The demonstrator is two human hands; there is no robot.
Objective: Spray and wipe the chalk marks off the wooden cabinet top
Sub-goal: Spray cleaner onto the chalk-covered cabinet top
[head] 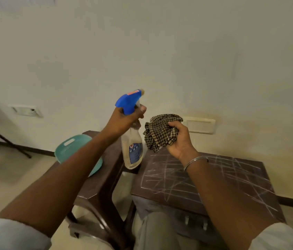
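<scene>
Above the gap between stool and cabinet, the spray bottle (132, 141) hangs upright, long axis near vertical, its blue trigger head (126, 102) pointing toward the wall. The left hand (124, 120) is clamped round its neck, the sensible hold; the body looks light, rigid plastic, probably slick. The right hand (177, 137) is closed on the bunched checked cloth (158, 131), soft and limp. Below lies the cabinet top (205, 183), its chalk marks (174, 177) unwiped; a teal tray (70, 148) sits on the stool (97, 186).
</scene>
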